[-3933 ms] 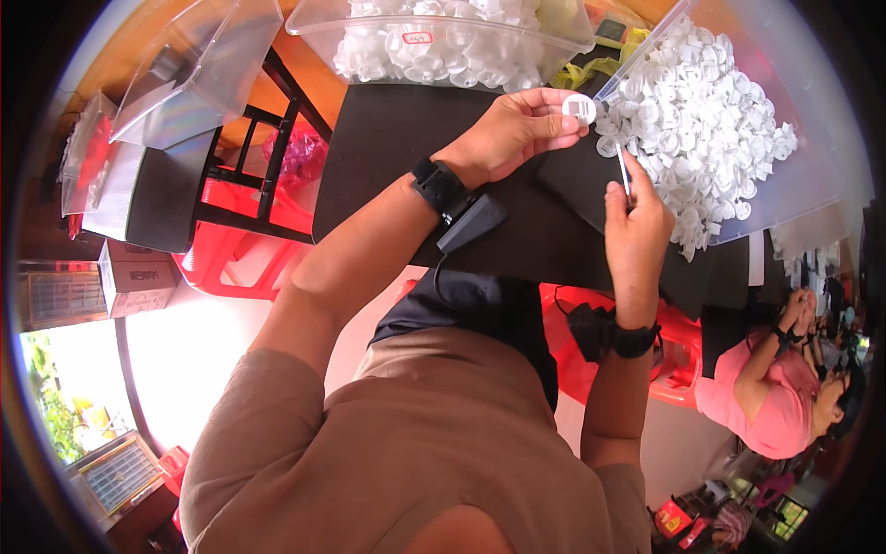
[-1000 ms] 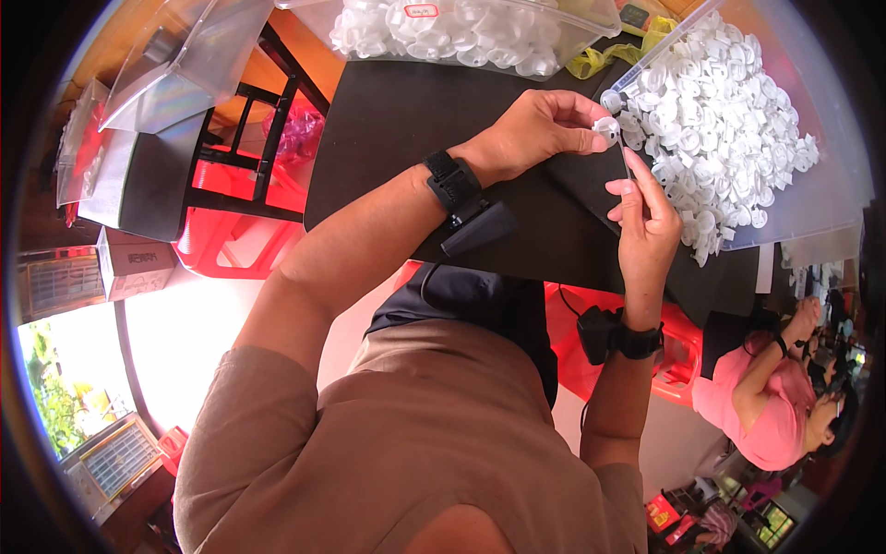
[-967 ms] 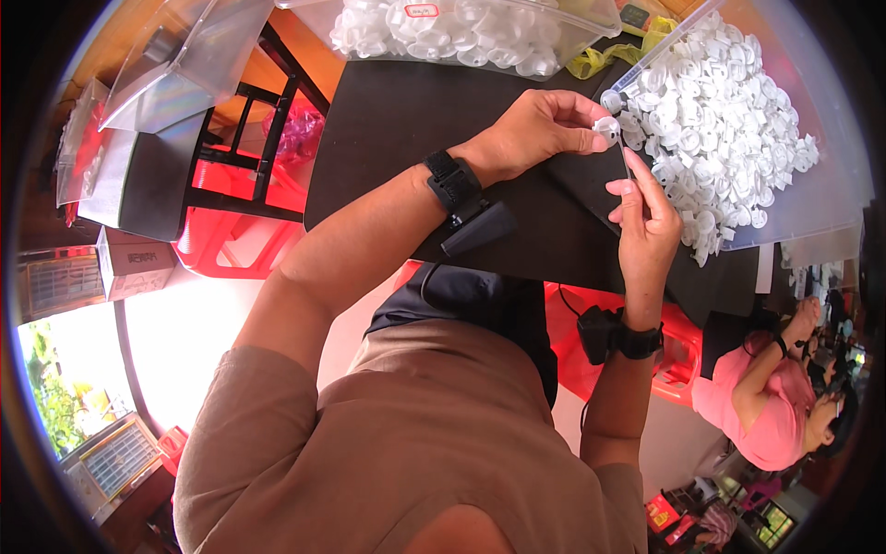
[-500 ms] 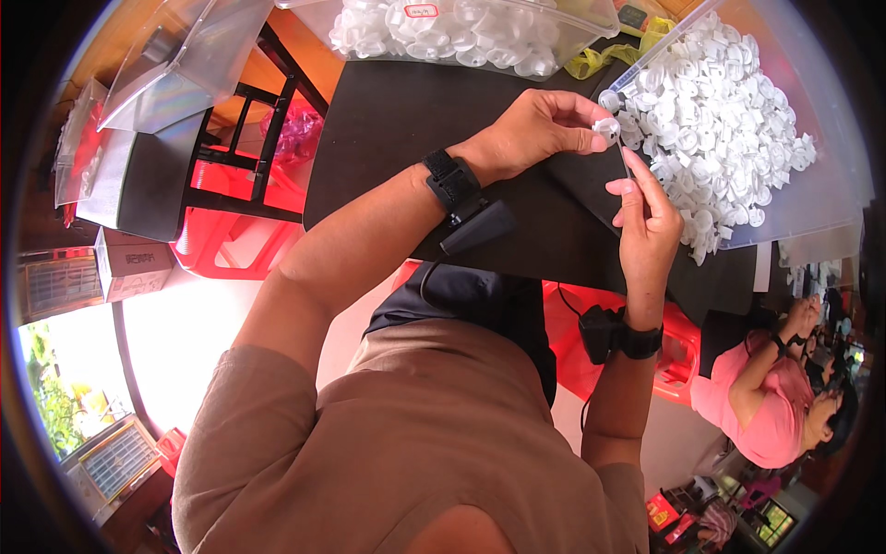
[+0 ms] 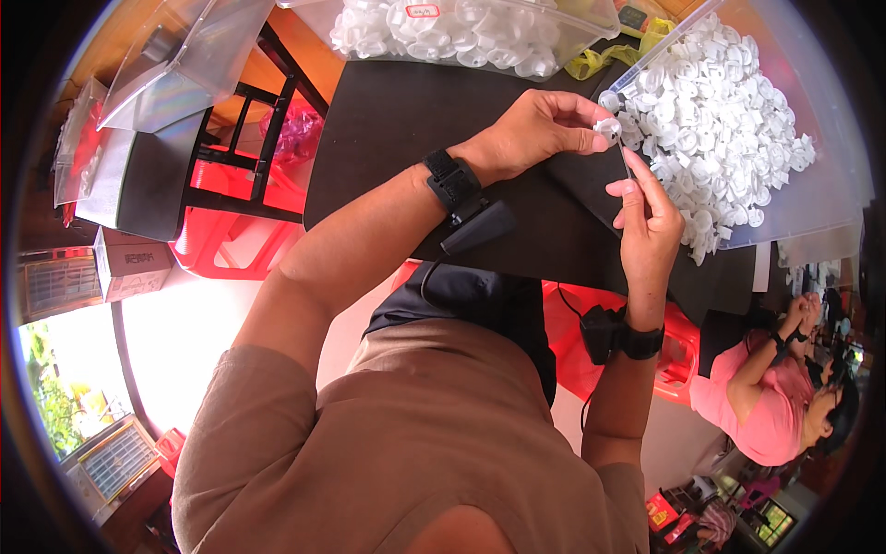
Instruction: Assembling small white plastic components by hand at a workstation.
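Between thumb and fingers, my left hand (image 5: 554, 127) pinches a small round white plastic part (image 5: 607, 129) above the dark table. My right hand (image 5: 648, 214) grips a thin dark pointed tool (image 5: 627, 164) with thumb and forefinger. The tool's tip reaches up to the white part; whether it touches or enters it is too small to tell. Just right of both hands, a heap of similar white plastic parts (image 5: 724, 120) spreads from a tipped clear plastic bin (image 5: 812, 92).
A second clear bin (image 5: 577, 46) of white pieces stands at the table's far edge. Yellow plastic (image 5: 600, 63) lies between the bins. Red stools (image 5: 235, 245) flank the black table (image 5: 388, 120). At the right, a person in a pink top (image 5: 761, 406) sits with hands raised.
Both my hands hold almost the same pose and place, with only a slight shift of the tool at the white part. The person at the right has moved their hands a little.
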The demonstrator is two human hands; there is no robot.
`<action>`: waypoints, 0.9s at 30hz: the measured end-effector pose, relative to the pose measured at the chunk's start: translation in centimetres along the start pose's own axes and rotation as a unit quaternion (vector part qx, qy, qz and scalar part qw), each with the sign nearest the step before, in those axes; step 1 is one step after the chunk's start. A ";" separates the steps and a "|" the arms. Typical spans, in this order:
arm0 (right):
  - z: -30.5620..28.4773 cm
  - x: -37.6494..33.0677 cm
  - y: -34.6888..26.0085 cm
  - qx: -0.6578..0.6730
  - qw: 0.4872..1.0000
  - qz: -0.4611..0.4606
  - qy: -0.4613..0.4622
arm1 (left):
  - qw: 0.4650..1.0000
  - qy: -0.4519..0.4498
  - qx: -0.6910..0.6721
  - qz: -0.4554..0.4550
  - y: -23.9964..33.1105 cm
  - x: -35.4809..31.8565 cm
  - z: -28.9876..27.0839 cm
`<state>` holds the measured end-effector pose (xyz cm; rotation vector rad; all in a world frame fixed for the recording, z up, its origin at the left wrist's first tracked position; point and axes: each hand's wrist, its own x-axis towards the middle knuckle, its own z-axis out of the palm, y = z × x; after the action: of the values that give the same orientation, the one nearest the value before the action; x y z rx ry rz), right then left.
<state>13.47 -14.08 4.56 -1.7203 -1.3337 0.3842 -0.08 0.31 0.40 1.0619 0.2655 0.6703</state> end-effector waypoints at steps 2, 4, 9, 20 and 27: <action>-0.1 0.1 -0.1 -0.001 1.000 0.001 0.000 | 1.000 0.000 0.006 0.000 0.1 0.0 0.1; -0.3 0.0 -0.2 0.002 1.000 -0.003 -0.002 | 1.000 -0.002 0.014 0.000 0.1 -0.2 0.4; -0.3 0.0 -0.6 -0.002 1.000 0.010 0.003 | 1.000 0.004 -0.001 -0.009 0.1 -0.3 0.3; -0.2 0.1 -0.6 0.007 1.000 0.010 -0.004 | 1.000 0.000 -0.001 0.006 0.1 -0.2 0.1; -0.1 0.1 -0.3 0.012 1.000 0.008 -0.003 | 1.000 0.000 0.006 0.004 0.3 -0.2 0.2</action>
<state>13.41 -14.05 4.85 -1.7122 -1.3153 0.4140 -0.23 0.17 0.69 1.0758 0.2663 0.6767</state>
